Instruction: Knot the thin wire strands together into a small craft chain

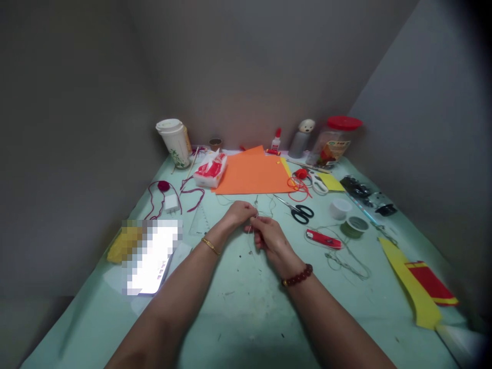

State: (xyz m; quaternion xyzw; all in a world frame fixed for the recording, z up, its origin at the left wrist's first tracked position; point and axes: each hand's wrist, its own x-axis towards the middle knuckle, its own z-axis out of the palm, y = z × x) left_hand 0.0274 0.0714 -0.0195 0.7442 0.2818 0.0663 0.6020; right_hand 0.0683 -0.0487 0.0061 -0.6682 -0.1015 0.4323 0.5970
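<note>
1. A grey left wall [65, 128] rises close beside me.
2. A grey back wall [246, 66] meets it in a corner ahead of me.
3. A paler right wall [426, 128] slants in on my other side.
4. My table [246, 328] wears a pale green cover under dim, soft light.

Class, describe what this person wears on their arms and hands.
The left arm wears a thin gold bracelet; the right arm wears a string of round dark red beads. Both forearms are bare, with no sleeves or gloves.

Thin thread [250, 229], matt orange paper [251, 171], steel scissors [295, 211] with glossy black plastic handles [302, 214].
</note>
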